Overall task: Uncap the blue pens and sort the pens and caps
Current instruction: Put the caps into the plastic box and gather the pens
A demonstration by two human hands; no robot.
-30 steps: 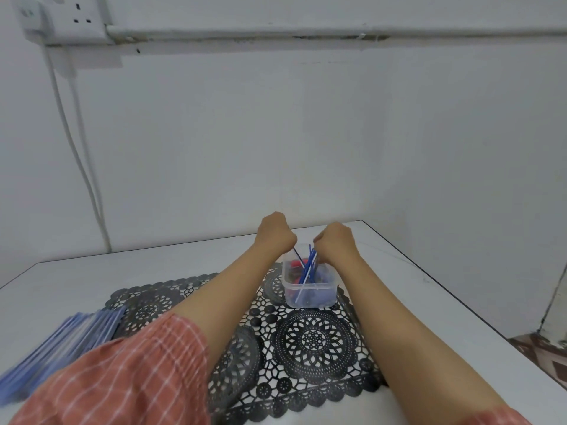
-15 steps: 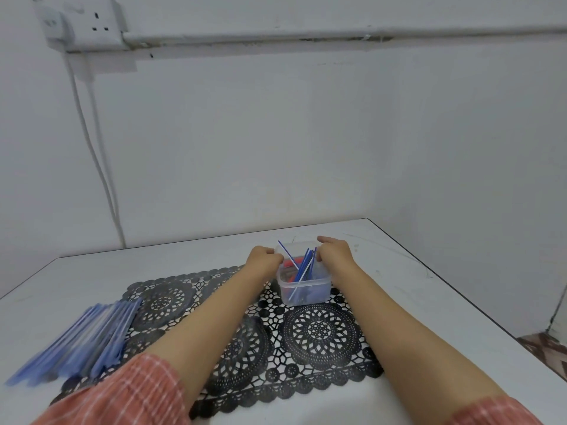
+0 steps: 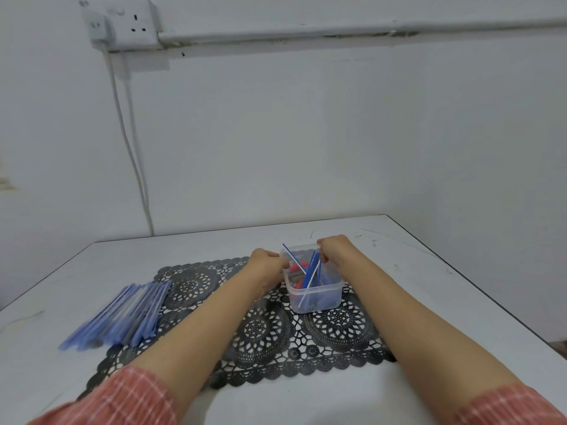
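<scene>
The left hand (image 3: 266, 265) and right hand (image 3: 336, 250), above the clear tub (image 3: 316, 297) a second ago, now sit at its sides. The tub rests on a black lace mat (image 3: 260, 331), holding blue pens (image 3: 313, 269) and red caps (image 3: 299, 266); a loose pile (image 3: 122, 315) of pens lies left. Each hand's curled fingers grip the tub's rim.

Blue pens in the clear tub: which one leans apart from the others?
The lone pen leaning toward the clear tub's far-left corner, beside the left hand. The other pens bunch together, tilted toward the right hand.
</scene>
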